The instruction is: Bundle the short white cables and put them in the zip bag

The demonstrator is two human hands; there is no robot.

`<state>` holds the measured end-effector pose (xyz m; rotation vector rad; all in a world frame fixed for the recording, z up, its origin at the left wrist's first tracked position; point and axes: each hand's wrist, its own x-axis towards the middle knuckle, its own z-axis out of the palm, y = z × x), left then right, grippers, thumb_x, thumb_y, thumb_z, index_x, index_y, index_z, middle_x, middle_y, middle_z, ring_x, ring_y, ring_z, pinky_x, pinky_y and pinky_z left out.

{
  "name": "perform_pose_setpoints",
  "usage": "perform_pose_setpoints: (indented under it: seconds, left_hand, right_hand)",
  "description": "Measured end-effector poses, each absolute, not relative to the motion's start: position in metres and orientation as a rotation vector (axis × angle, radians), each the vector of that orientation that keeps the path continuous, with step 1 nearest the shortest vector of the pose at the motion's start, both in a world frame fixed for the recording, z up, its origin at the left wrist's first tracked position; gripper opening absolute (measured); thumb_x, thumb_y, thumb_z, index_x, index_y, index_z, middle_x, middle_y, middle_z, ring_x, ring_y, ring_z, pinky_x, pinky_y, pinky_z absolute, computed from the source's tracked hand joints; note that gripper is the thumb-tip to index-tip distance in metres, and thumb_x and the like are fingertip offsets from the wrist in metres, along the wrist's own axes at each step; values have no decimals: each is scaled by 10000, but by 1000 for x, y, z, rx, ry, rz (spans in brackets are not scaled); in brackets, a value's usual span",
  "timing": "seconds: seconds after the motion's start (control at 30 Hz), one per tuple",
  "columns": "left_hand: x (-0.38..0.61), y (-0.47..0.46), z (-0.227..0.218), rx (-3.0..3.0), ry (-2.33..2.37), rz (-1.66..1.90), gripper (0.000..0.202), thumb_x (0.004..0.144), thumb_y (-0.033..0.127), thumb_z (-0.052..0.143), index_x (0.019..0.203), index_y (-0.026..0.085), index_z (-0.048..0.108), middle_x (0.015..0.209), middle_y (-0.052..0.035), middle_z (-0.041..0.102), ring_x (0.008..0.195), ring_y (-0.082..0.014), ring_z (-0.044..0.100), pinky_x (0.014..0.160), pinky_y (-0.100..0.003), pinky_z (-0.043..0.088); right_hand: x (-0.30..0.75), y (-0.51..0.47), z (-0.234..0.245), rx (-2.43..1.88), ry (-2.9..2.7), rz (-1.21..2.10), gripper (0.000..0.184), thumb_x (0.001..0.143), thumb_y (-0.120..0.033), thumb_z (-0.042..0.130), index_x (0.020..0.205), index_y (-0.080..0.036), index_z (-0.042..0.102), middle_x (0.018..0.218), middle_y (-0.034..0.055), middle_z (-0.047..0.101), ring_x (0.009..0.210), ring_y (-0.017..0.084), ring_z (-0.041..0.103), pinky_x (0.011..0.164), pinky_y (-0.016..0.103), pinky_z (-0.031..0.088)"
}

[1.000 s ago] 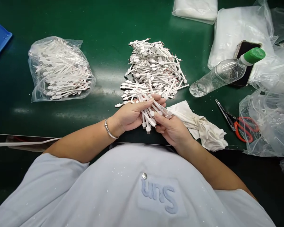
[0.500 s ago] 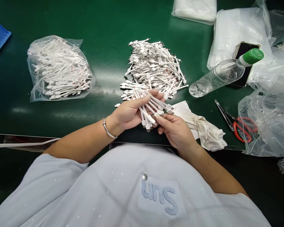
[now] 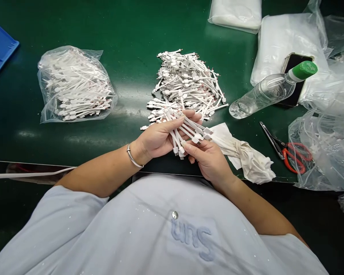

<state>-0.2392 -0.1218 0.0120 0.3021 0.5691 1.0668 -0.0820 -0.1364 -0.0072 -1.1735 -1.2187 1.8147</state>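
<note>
My left hand [image 3: 157, 138] is closed round a bundle of short white cable pieces [image 3: 186, 131] with small connector ends, held just above the near edge of the green table [image 3: 126, 34]. My right hand [image 3: 209, 158] meets it from the right, and its fingertips pinch the lower ends of that same bundle. Right behind the hands lies a loose heap of the same white cable pieces [image 3: 186, 82]. A silver bangle sits on my left wrist.
A clear bag full of cable pieces [image 3: 74, 88] lies at the left, a blue tray [image 3: 0, 46] at the far left. A white cloth [image 3: 243, 152], red-handled scissors [image 3: 289, 151], a lying bottle with a green cap [image 3: 272, 89], a phone [image 3: 294, 61] and several plastic bags [image 3: 323, 152] crowd the right.
The right hand's fingers have shifted slightly left along the bundle's lower ends. The left hand keeps its hold in the same place.
</note>
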Motion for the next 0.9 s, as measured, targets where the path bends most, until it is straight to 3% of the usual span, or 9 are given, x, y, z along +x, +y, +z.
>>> perform_pose_setpoints:
  seconds: [0.13, 0.3, 0.4, 0.5, 0.63, 0.73, 0.9]
  left_hand:
    - [-241, -120, 12, 292, 573, 1068, 219, 915, 136, 465, 949, 147, 681, 1014, -58, 718, 1141, -217, 620, 1105, -447, 380]
    - [-241, -119, 13, 289, 590, 1078, 209, 914, 141, 469, 965, 146, 672, 1062, -61, 710, 1175, -218, 600, 1116, -439, 365]
    - [-241, -119, 13, 281, 604, 1087, 242, 924, 146, 447, 1051, 149, 654, 1091, -64, 706, 1187, -208, 594, 1130, -426, 350]
    - [-241, -118, 13, 279, 612, 1084, 281, 933, 151, 429, 1128, 160, 631, 1111, -61, 704, 1192, -205, 591, 1132, -421, 348]
    - [-240, -118, 13, 304, 612, 1089, 248, 930, 137, 427, 1023, 141, 657, 1083, -64, 709, 1201, -205, 585, 1132, -408, 343]
    - [-239, -118, 12, 313, 605, 1079, 239, 926, 142, 436, 999, 147, 663, 1097, -59, 704, 1214, -207, 575, 1137, -415, 333]
    - [-238, -119, 11, 307, 593, 1051, 262, 917, 162, 453, 1087, 173, 651, 1142, -54, 694, 1237, -213, 557, 1145, -417, 323]
  right_hand:
    - [-77, -137, -10, -1199, -1136, 1743, 234, 761, -390, 726, 709, -178, 641, 639, -23, 586, 538, 63, 459, 472, 192, 370]
    - [-71, -140, -6, -1216, -1055, 1969, 363, 724, -518, 724, 797, -174, 636, 748, 19, 650, 629, 109, 607, 422, 176, 403]
    - [-67, -142, -4, -1209, -1130, 2079, 341, 716, -470, 752, 820, -159, 657, 808, 45, 688, 612, 103, 629, 415, 164, 407]
    - [-66, -143, -5, -1225, -1122, 2031, 334, 713, -469, 755, 777, -154, 663, 732, 38, 689, 560, 91, 617, 411, 159, 401]
    - [-69, -142, -6, -1223, -1034, 1981, 430, 678, -571, 742, 756, -156, 662, 674, 32, 678, 537, 92, 613, 390, 153, 397]
    - [-74, -140, -4, -1176, -964, 2175, 505, 649, -626, 733, 803, -149, 670, 755, 60, 705, 566, 111, 642, 379, 156, 416]
    - [-86, -139, 4, -1150, -915, 2347, 382, 653, -470, 793, 734, -127, 646, 647, 28, 668, 480, 76, 590, 363, 138, 381]
